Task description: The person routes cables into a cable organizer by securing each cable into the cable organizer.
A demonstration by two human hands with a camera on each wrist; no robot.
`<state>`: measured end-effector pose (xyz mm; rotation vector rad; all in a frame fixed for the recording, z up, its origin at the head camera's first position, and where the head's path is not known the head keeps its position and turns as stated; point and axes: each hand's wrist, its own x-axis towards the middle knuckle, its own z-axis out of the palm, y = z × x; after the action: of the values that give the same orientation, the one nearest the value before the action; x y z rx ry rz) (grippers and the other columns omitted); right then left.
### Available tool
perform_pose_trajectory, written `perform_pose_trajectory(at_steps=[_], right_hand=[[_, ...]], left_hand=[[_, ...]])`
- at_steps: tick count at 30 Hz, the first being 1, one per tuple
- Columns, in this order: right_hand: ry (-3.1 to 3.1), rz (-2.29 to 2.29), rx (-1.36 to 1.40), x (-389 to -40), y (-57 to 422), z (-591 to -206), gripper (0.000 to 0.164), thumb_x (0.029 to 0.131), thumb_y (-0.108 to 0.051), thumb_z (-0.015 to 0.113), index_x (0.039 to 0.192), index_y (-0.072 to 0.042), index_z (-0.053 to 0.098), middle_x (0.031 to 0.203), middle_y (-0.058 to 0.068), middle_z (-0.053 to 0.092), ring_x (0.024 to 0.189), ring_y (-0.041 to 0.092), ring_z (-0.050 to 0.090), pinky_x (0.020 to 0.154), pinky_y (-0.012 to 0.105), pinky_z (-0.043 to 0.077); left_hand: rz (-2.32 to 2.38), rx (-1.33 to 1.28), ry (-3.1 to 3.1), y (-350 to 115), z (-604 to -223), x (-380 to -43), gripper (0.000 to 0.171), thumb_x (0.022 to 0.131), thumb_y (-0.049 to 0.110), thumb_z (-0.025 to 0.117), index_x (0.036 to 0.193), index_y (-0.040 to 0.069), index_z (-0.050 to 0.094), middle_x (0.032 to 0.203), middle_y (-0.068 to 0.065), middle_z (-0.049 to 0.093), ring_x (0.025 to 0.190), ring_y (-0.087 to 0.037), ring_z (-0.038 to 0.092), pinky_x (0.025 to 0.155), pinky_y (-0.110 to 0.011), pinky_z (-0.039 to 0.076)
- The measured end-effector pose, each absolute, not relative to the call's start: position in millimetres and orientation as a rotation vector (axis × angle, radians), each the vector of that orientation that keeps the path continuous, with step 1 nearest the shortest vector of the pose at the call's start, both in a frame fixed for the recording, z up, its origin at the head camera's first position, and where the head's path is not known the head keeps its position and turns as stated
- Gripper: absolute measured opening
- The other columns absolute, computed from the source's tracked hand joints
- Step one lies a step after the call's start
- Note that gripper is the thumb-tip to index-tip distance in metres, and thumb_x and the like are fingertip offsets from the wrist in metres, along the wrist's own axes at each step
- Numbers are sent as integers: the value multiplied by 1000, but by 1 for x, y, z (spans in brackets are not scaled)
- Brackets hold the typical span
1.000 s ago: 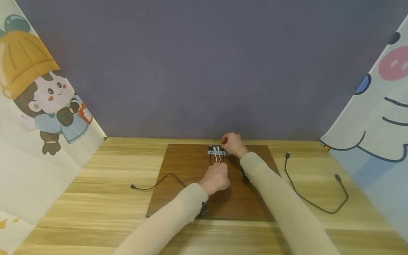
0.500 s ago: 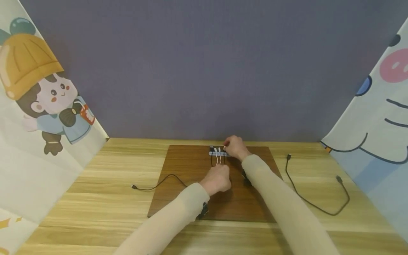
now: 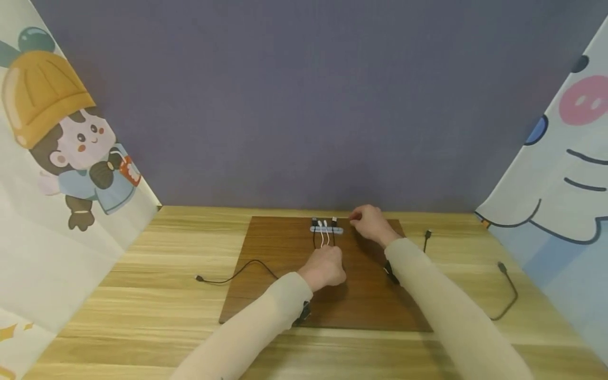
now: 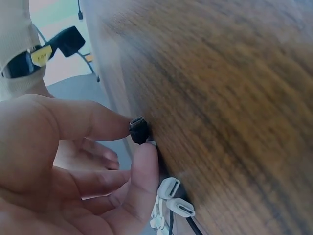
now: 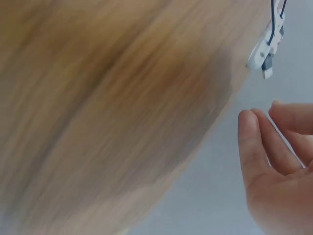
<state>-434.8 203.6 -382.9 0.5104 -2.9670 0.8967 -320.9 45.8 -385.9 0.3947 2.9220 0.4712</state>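
On the brown board (image 3: 280, 295), my left hand (image 3: 323, 268) pinches a small black cable connector (image 4: 139, 131) between thumb and finger. Two white cable connectors (image 4: 168, 188) lie just beside these fingers. Ahead of that hand is a pale blue cable clip bar (image 3: 338, 230) near the board's far edge. Black and white cables stand in it, including a black USB plug (image 3: 334, 221) with a light tip at its right end. Right of the bar and apart from it, my right hand (image 3: 372, 224) holds nothing; its thumb and fingertips are separated in the right wrist view.
A black cable (image 3: 237, 271) lies to the left, running across the board toward the left forearm. Another black cable (image 3: 513, 295) lies on the light wooden table (image 3: 142, 316) at right, partly hidden by the right sleeve. A grey panel (image 3: 304, 105) stands behind.
My right hand has let go of the black USB plug at the clip bar's right end and moved right. The left hand has stayed nearly in place.
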Motion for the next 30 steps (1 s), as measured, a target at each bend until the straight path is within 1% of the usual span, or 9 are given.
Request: perform_pose_trajectory(at_steps=[3,5,11,17,24,30], right_hand=[[-2976,889,520,-431,215,-381,25,100,-11,61,121,1,69,119,19,68,113,38,61,94,50,50],[-2972,887,514,-429,222,-379,26,100,-10,61,122,2,68,120,20,68,112,38,62,94,50,51],[-2959,863,543,-419,240,-375,27,99,-7,61,121,7,66,117,23,68,108,39,64,93,51,51],[-2994,866,552,-413,259,-371,29,100,-8,60,124,8,64,119,25,66,111,42,61,94,55,50],[-3040,809,573,-411,280,-371,39,101,-15,60,131,10,58,128,29,61,119,48,57,99,60,46],[-3040,778,567,-413,298,-369,41,102,-18,57,130,12,57,127,33,60,116,50,57,96,61,46]], left_hand=[[535,379,2900,44,-386,-320,17,79,6,70,66,10,60,66,-3,58,57,-17,52,50,-29,44],[562,365,2886,44,-386,-320,18,79,6,70,66,11,58,65,-2,56,56,-16,51,49,-28,43],[551,325,2856,44,-384,-320,14,83,8,70,73,9,61,68,-3,56,58,-16,50,51,-28,44],[517,330,2847,45,-384,-319,21,85,7,70,68,11,59,66,-2,55,56,-14,49,51,-28,44],[441,368,2860,46,-383,-316,19,85,10,72,70,12,60,70,-1,58,61,-15,52,56,-29,46],[397,393,2875,45,-384,-318,14,83,8,72,72,10,63,72,-1,58,63,-15,53,56,-28,46]])
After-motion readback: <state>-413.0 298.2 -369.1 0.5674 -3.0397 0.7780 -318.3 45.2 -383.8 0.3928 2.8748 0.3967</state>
